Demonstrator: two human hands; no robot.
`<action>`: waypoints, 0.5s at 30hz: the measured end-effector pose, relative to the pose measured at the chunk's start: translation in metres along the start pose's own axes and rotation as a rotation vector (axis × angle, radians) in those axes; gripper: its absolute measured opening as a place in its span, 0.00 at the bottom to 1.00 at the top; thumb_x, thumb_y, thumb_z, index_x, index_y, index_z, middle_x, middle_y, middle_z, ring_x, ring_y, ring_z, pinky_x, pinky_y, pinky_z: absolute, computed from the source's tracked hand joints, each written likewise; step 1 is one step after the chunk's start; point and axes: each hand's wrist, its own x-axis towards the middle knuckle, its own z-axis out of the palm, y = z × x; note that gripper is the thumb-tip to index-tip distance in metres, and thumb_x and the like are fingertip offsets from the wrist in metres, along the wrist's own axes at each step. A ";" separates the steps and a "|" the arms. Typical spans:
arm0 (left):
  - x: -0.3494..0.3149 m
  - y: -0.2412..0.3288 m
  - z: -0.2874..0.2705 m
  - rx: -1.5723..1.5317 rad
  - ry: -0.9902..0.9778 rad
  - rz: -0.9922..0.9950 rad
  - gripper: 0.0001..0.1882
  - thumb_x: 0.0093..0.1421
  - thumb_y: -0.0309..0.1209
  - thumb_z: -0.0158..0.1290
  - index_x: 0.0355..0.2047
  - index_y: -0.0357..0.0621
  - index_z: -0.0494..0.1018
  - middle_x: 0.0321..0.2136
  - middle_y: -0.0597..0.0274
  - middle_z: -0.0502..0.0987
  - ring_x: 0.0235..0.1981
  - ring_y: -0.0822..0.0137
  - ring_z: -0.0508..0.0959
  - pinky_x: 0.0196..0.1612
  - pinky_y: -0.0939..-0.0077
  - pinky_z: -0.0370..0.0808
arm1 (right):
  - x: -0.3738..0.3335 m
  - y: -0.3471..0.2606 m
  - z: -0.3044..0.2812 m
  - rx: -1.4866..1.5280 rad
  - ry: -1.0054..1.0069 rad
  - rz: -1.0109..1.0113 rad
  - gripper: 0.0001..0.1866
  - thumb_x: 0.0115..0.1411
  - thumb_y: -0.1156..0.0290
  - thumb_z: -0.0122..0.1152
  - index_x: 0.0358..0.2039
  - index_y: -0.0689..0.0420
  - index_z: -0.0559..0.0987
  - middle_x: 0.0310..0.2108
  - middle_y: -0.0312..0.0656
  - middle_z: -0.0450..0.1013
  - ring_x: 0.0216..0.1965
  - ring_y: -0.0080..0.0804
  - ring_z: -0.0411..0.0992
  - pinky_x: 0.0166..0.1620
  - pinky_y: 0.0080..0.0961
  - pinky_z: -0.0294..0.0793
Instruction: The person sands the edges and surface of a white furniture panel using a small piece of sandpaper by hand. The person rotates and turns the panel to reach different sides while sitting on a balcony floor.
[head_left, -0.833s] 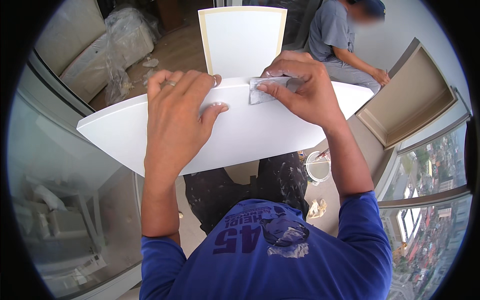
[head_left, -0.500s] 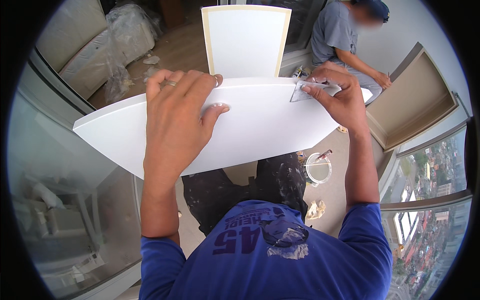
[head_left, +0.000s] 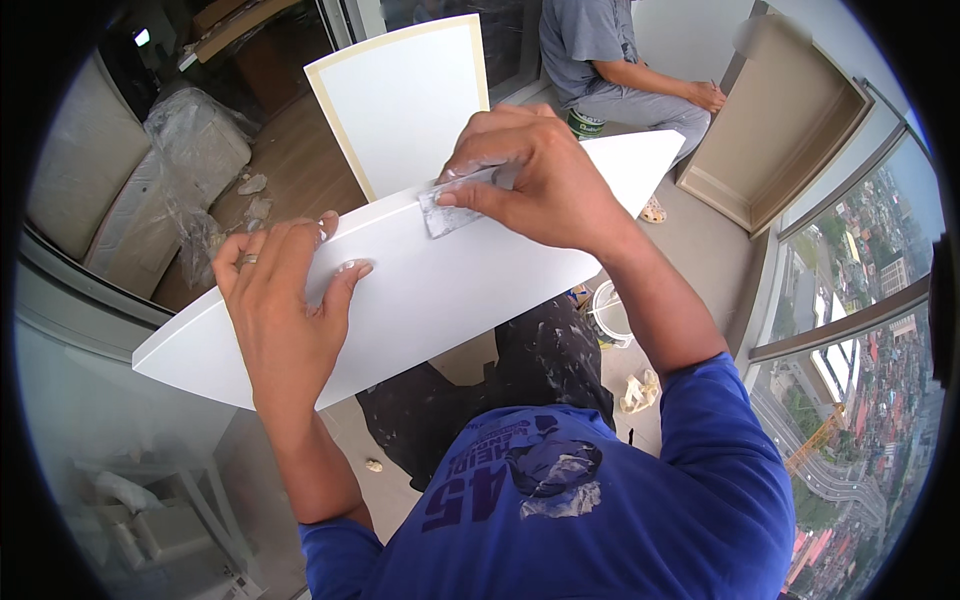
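Note:
A long white panel with a curved outline lies tilted across my lap, its thick top edge facing away from me. My left hand grips that edge on the left, fingers over the far side and thumb on the near face; white residue marks the fingertips. My right hand pinches a thin grey rectangular piece smeared with white, which looks like sandpaper. It rests against the panel's top edge near the middle, the thumb pressing its near face. The fingers behind it are partly hidden.
Beyond the panel stands another white panel with tan-bordered edges. A co-worker in grey sits at the upper right beside a beige tray-like panel. Near my right knee is a white bucket; a crumpled scrap lies on the floor.
My right hand has slid the sandpaper leftward along the panel's edge, closer to my left hand. The left hand keeps its grip. The whole view has shifted and turned.

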 end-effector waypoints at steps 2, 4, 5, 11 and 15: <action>0.002 -0.003 0.000 -0.008 0.011 0.018 0.20 0.51 0.32 0.72 0.43 0.41 0.81 0.39 0.58 0.82 0.40 0.54 0.78 0.63 0.57 0.61 | -0.024 0.035 -0.029 -0.115 -0.010 0.071 0.11 0.57 0.62 0.79 0.34 0.56 0.89 0.36 0.36 0.83 0.38 0.37 0.79 0.47 0.37 0.74; 0.000 -0.007 0.002 -0.003 0.014 0.024 0.20 0.51 0.32 0.72 0.43 0.41 0.81 0.39 0.58 0.82 0.40 0.55 0.78 0.63 0.57 0.62 | -0.047 0.071 -0.057 -0.083 0.010 0.264 0.13 0.55 0.61 0.80 0.34 0.56 0.89 0.36 0.37 0.82 0.39 0.36 0.79 0.49 0.38 0.76; 0.000 -0.007 0.003 -0.010 -0.006 0.019 0.21 0.51 0.32 0.73 0.43 0.40 0.81 0.40 0.56 0.83 0.42 0.54 0.78 0.63 0.56 0.62 | -0.058 0.085 -0.070 -0.075 0.005 0.341 0.13 0.54 0.62 0.81 0.34 0.57 0.89 0.35 0.37 0.82 0.39 0.36 0.79 0.50 0.37 0.76; 0.004 0.000 0.004 -0.046 -0.020 0.010 0.21 0.50 0.33 0.74 0.42 0.39 0.80 0.40 0.55 0.85 0.44 0.53 0.80 0.62 0.55 0.63 | -0.042 0.062 -0.051 0.036 -0.032 0.233 0.13 0.56 0.66 0.80 0.32 0.61 0.85 0.34 0.40 0.81 0.37 0.37 0.78 0.50 0.37 0.75; 0.004 0.000 0.002 -0.036 -0.023 0.030 0.20 0.51 0.35 0.73 0.41 0.41 0.81 0.40 0.61 0.84 0.44 0.56 0.81 0.61 0.55 0.63 | 0.006 -0.014 0.006 0.054 -0.006 -0.057 0.08 0.58 0.71 0.73 0.33 0.61 0.83 0.34 0.44 0.80 0.36 0.48 0.77 0.55 0.39 0.70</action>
